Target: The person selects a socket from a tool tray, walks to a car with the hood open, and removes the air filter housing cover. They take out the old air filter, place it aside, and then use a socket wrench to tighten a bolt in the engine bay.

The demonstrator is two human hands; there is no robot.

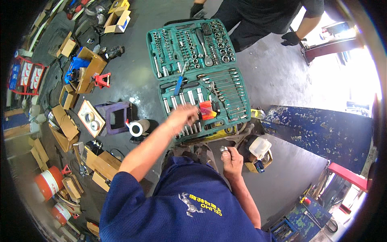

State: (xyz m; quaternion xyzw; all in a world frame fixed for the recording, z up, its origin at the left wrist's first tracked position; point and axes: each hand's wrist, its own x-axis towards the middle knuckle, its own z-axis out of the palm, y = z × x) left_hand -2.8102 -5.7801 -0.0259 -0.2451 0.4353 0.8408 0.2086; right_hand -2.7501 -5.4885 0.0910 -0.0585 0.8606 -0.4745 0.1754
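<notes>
A green socket set case [157, 80] lies spread wide in front of me, with sockets, a ratchet, and combination wrenches in its moulded slots. Over the row of long sockets in its near half is my left hand [183, 117], its fingers curled downward and blurred, so what they touch is hidden. Just right of that hand sits a red-and-orange packet [207, 110]. A blue-handled screwdriver [179, 85] lies across the case's middle. Closed fingers of my right hand [232, 162] hold a short metal socket [223, 149] near my body, to the right of the case's near edge.
Another person's dark-gloved hands [291, 38] are beyond the case. A white jug [260, 147] stands on the right; a white cylinder [139, 128] and a purple stool [114, 117] are on the left. Cardboard boxes [93, 69] line the left floor. A worn blue panel [322, 133] extends rightward.
</notes>
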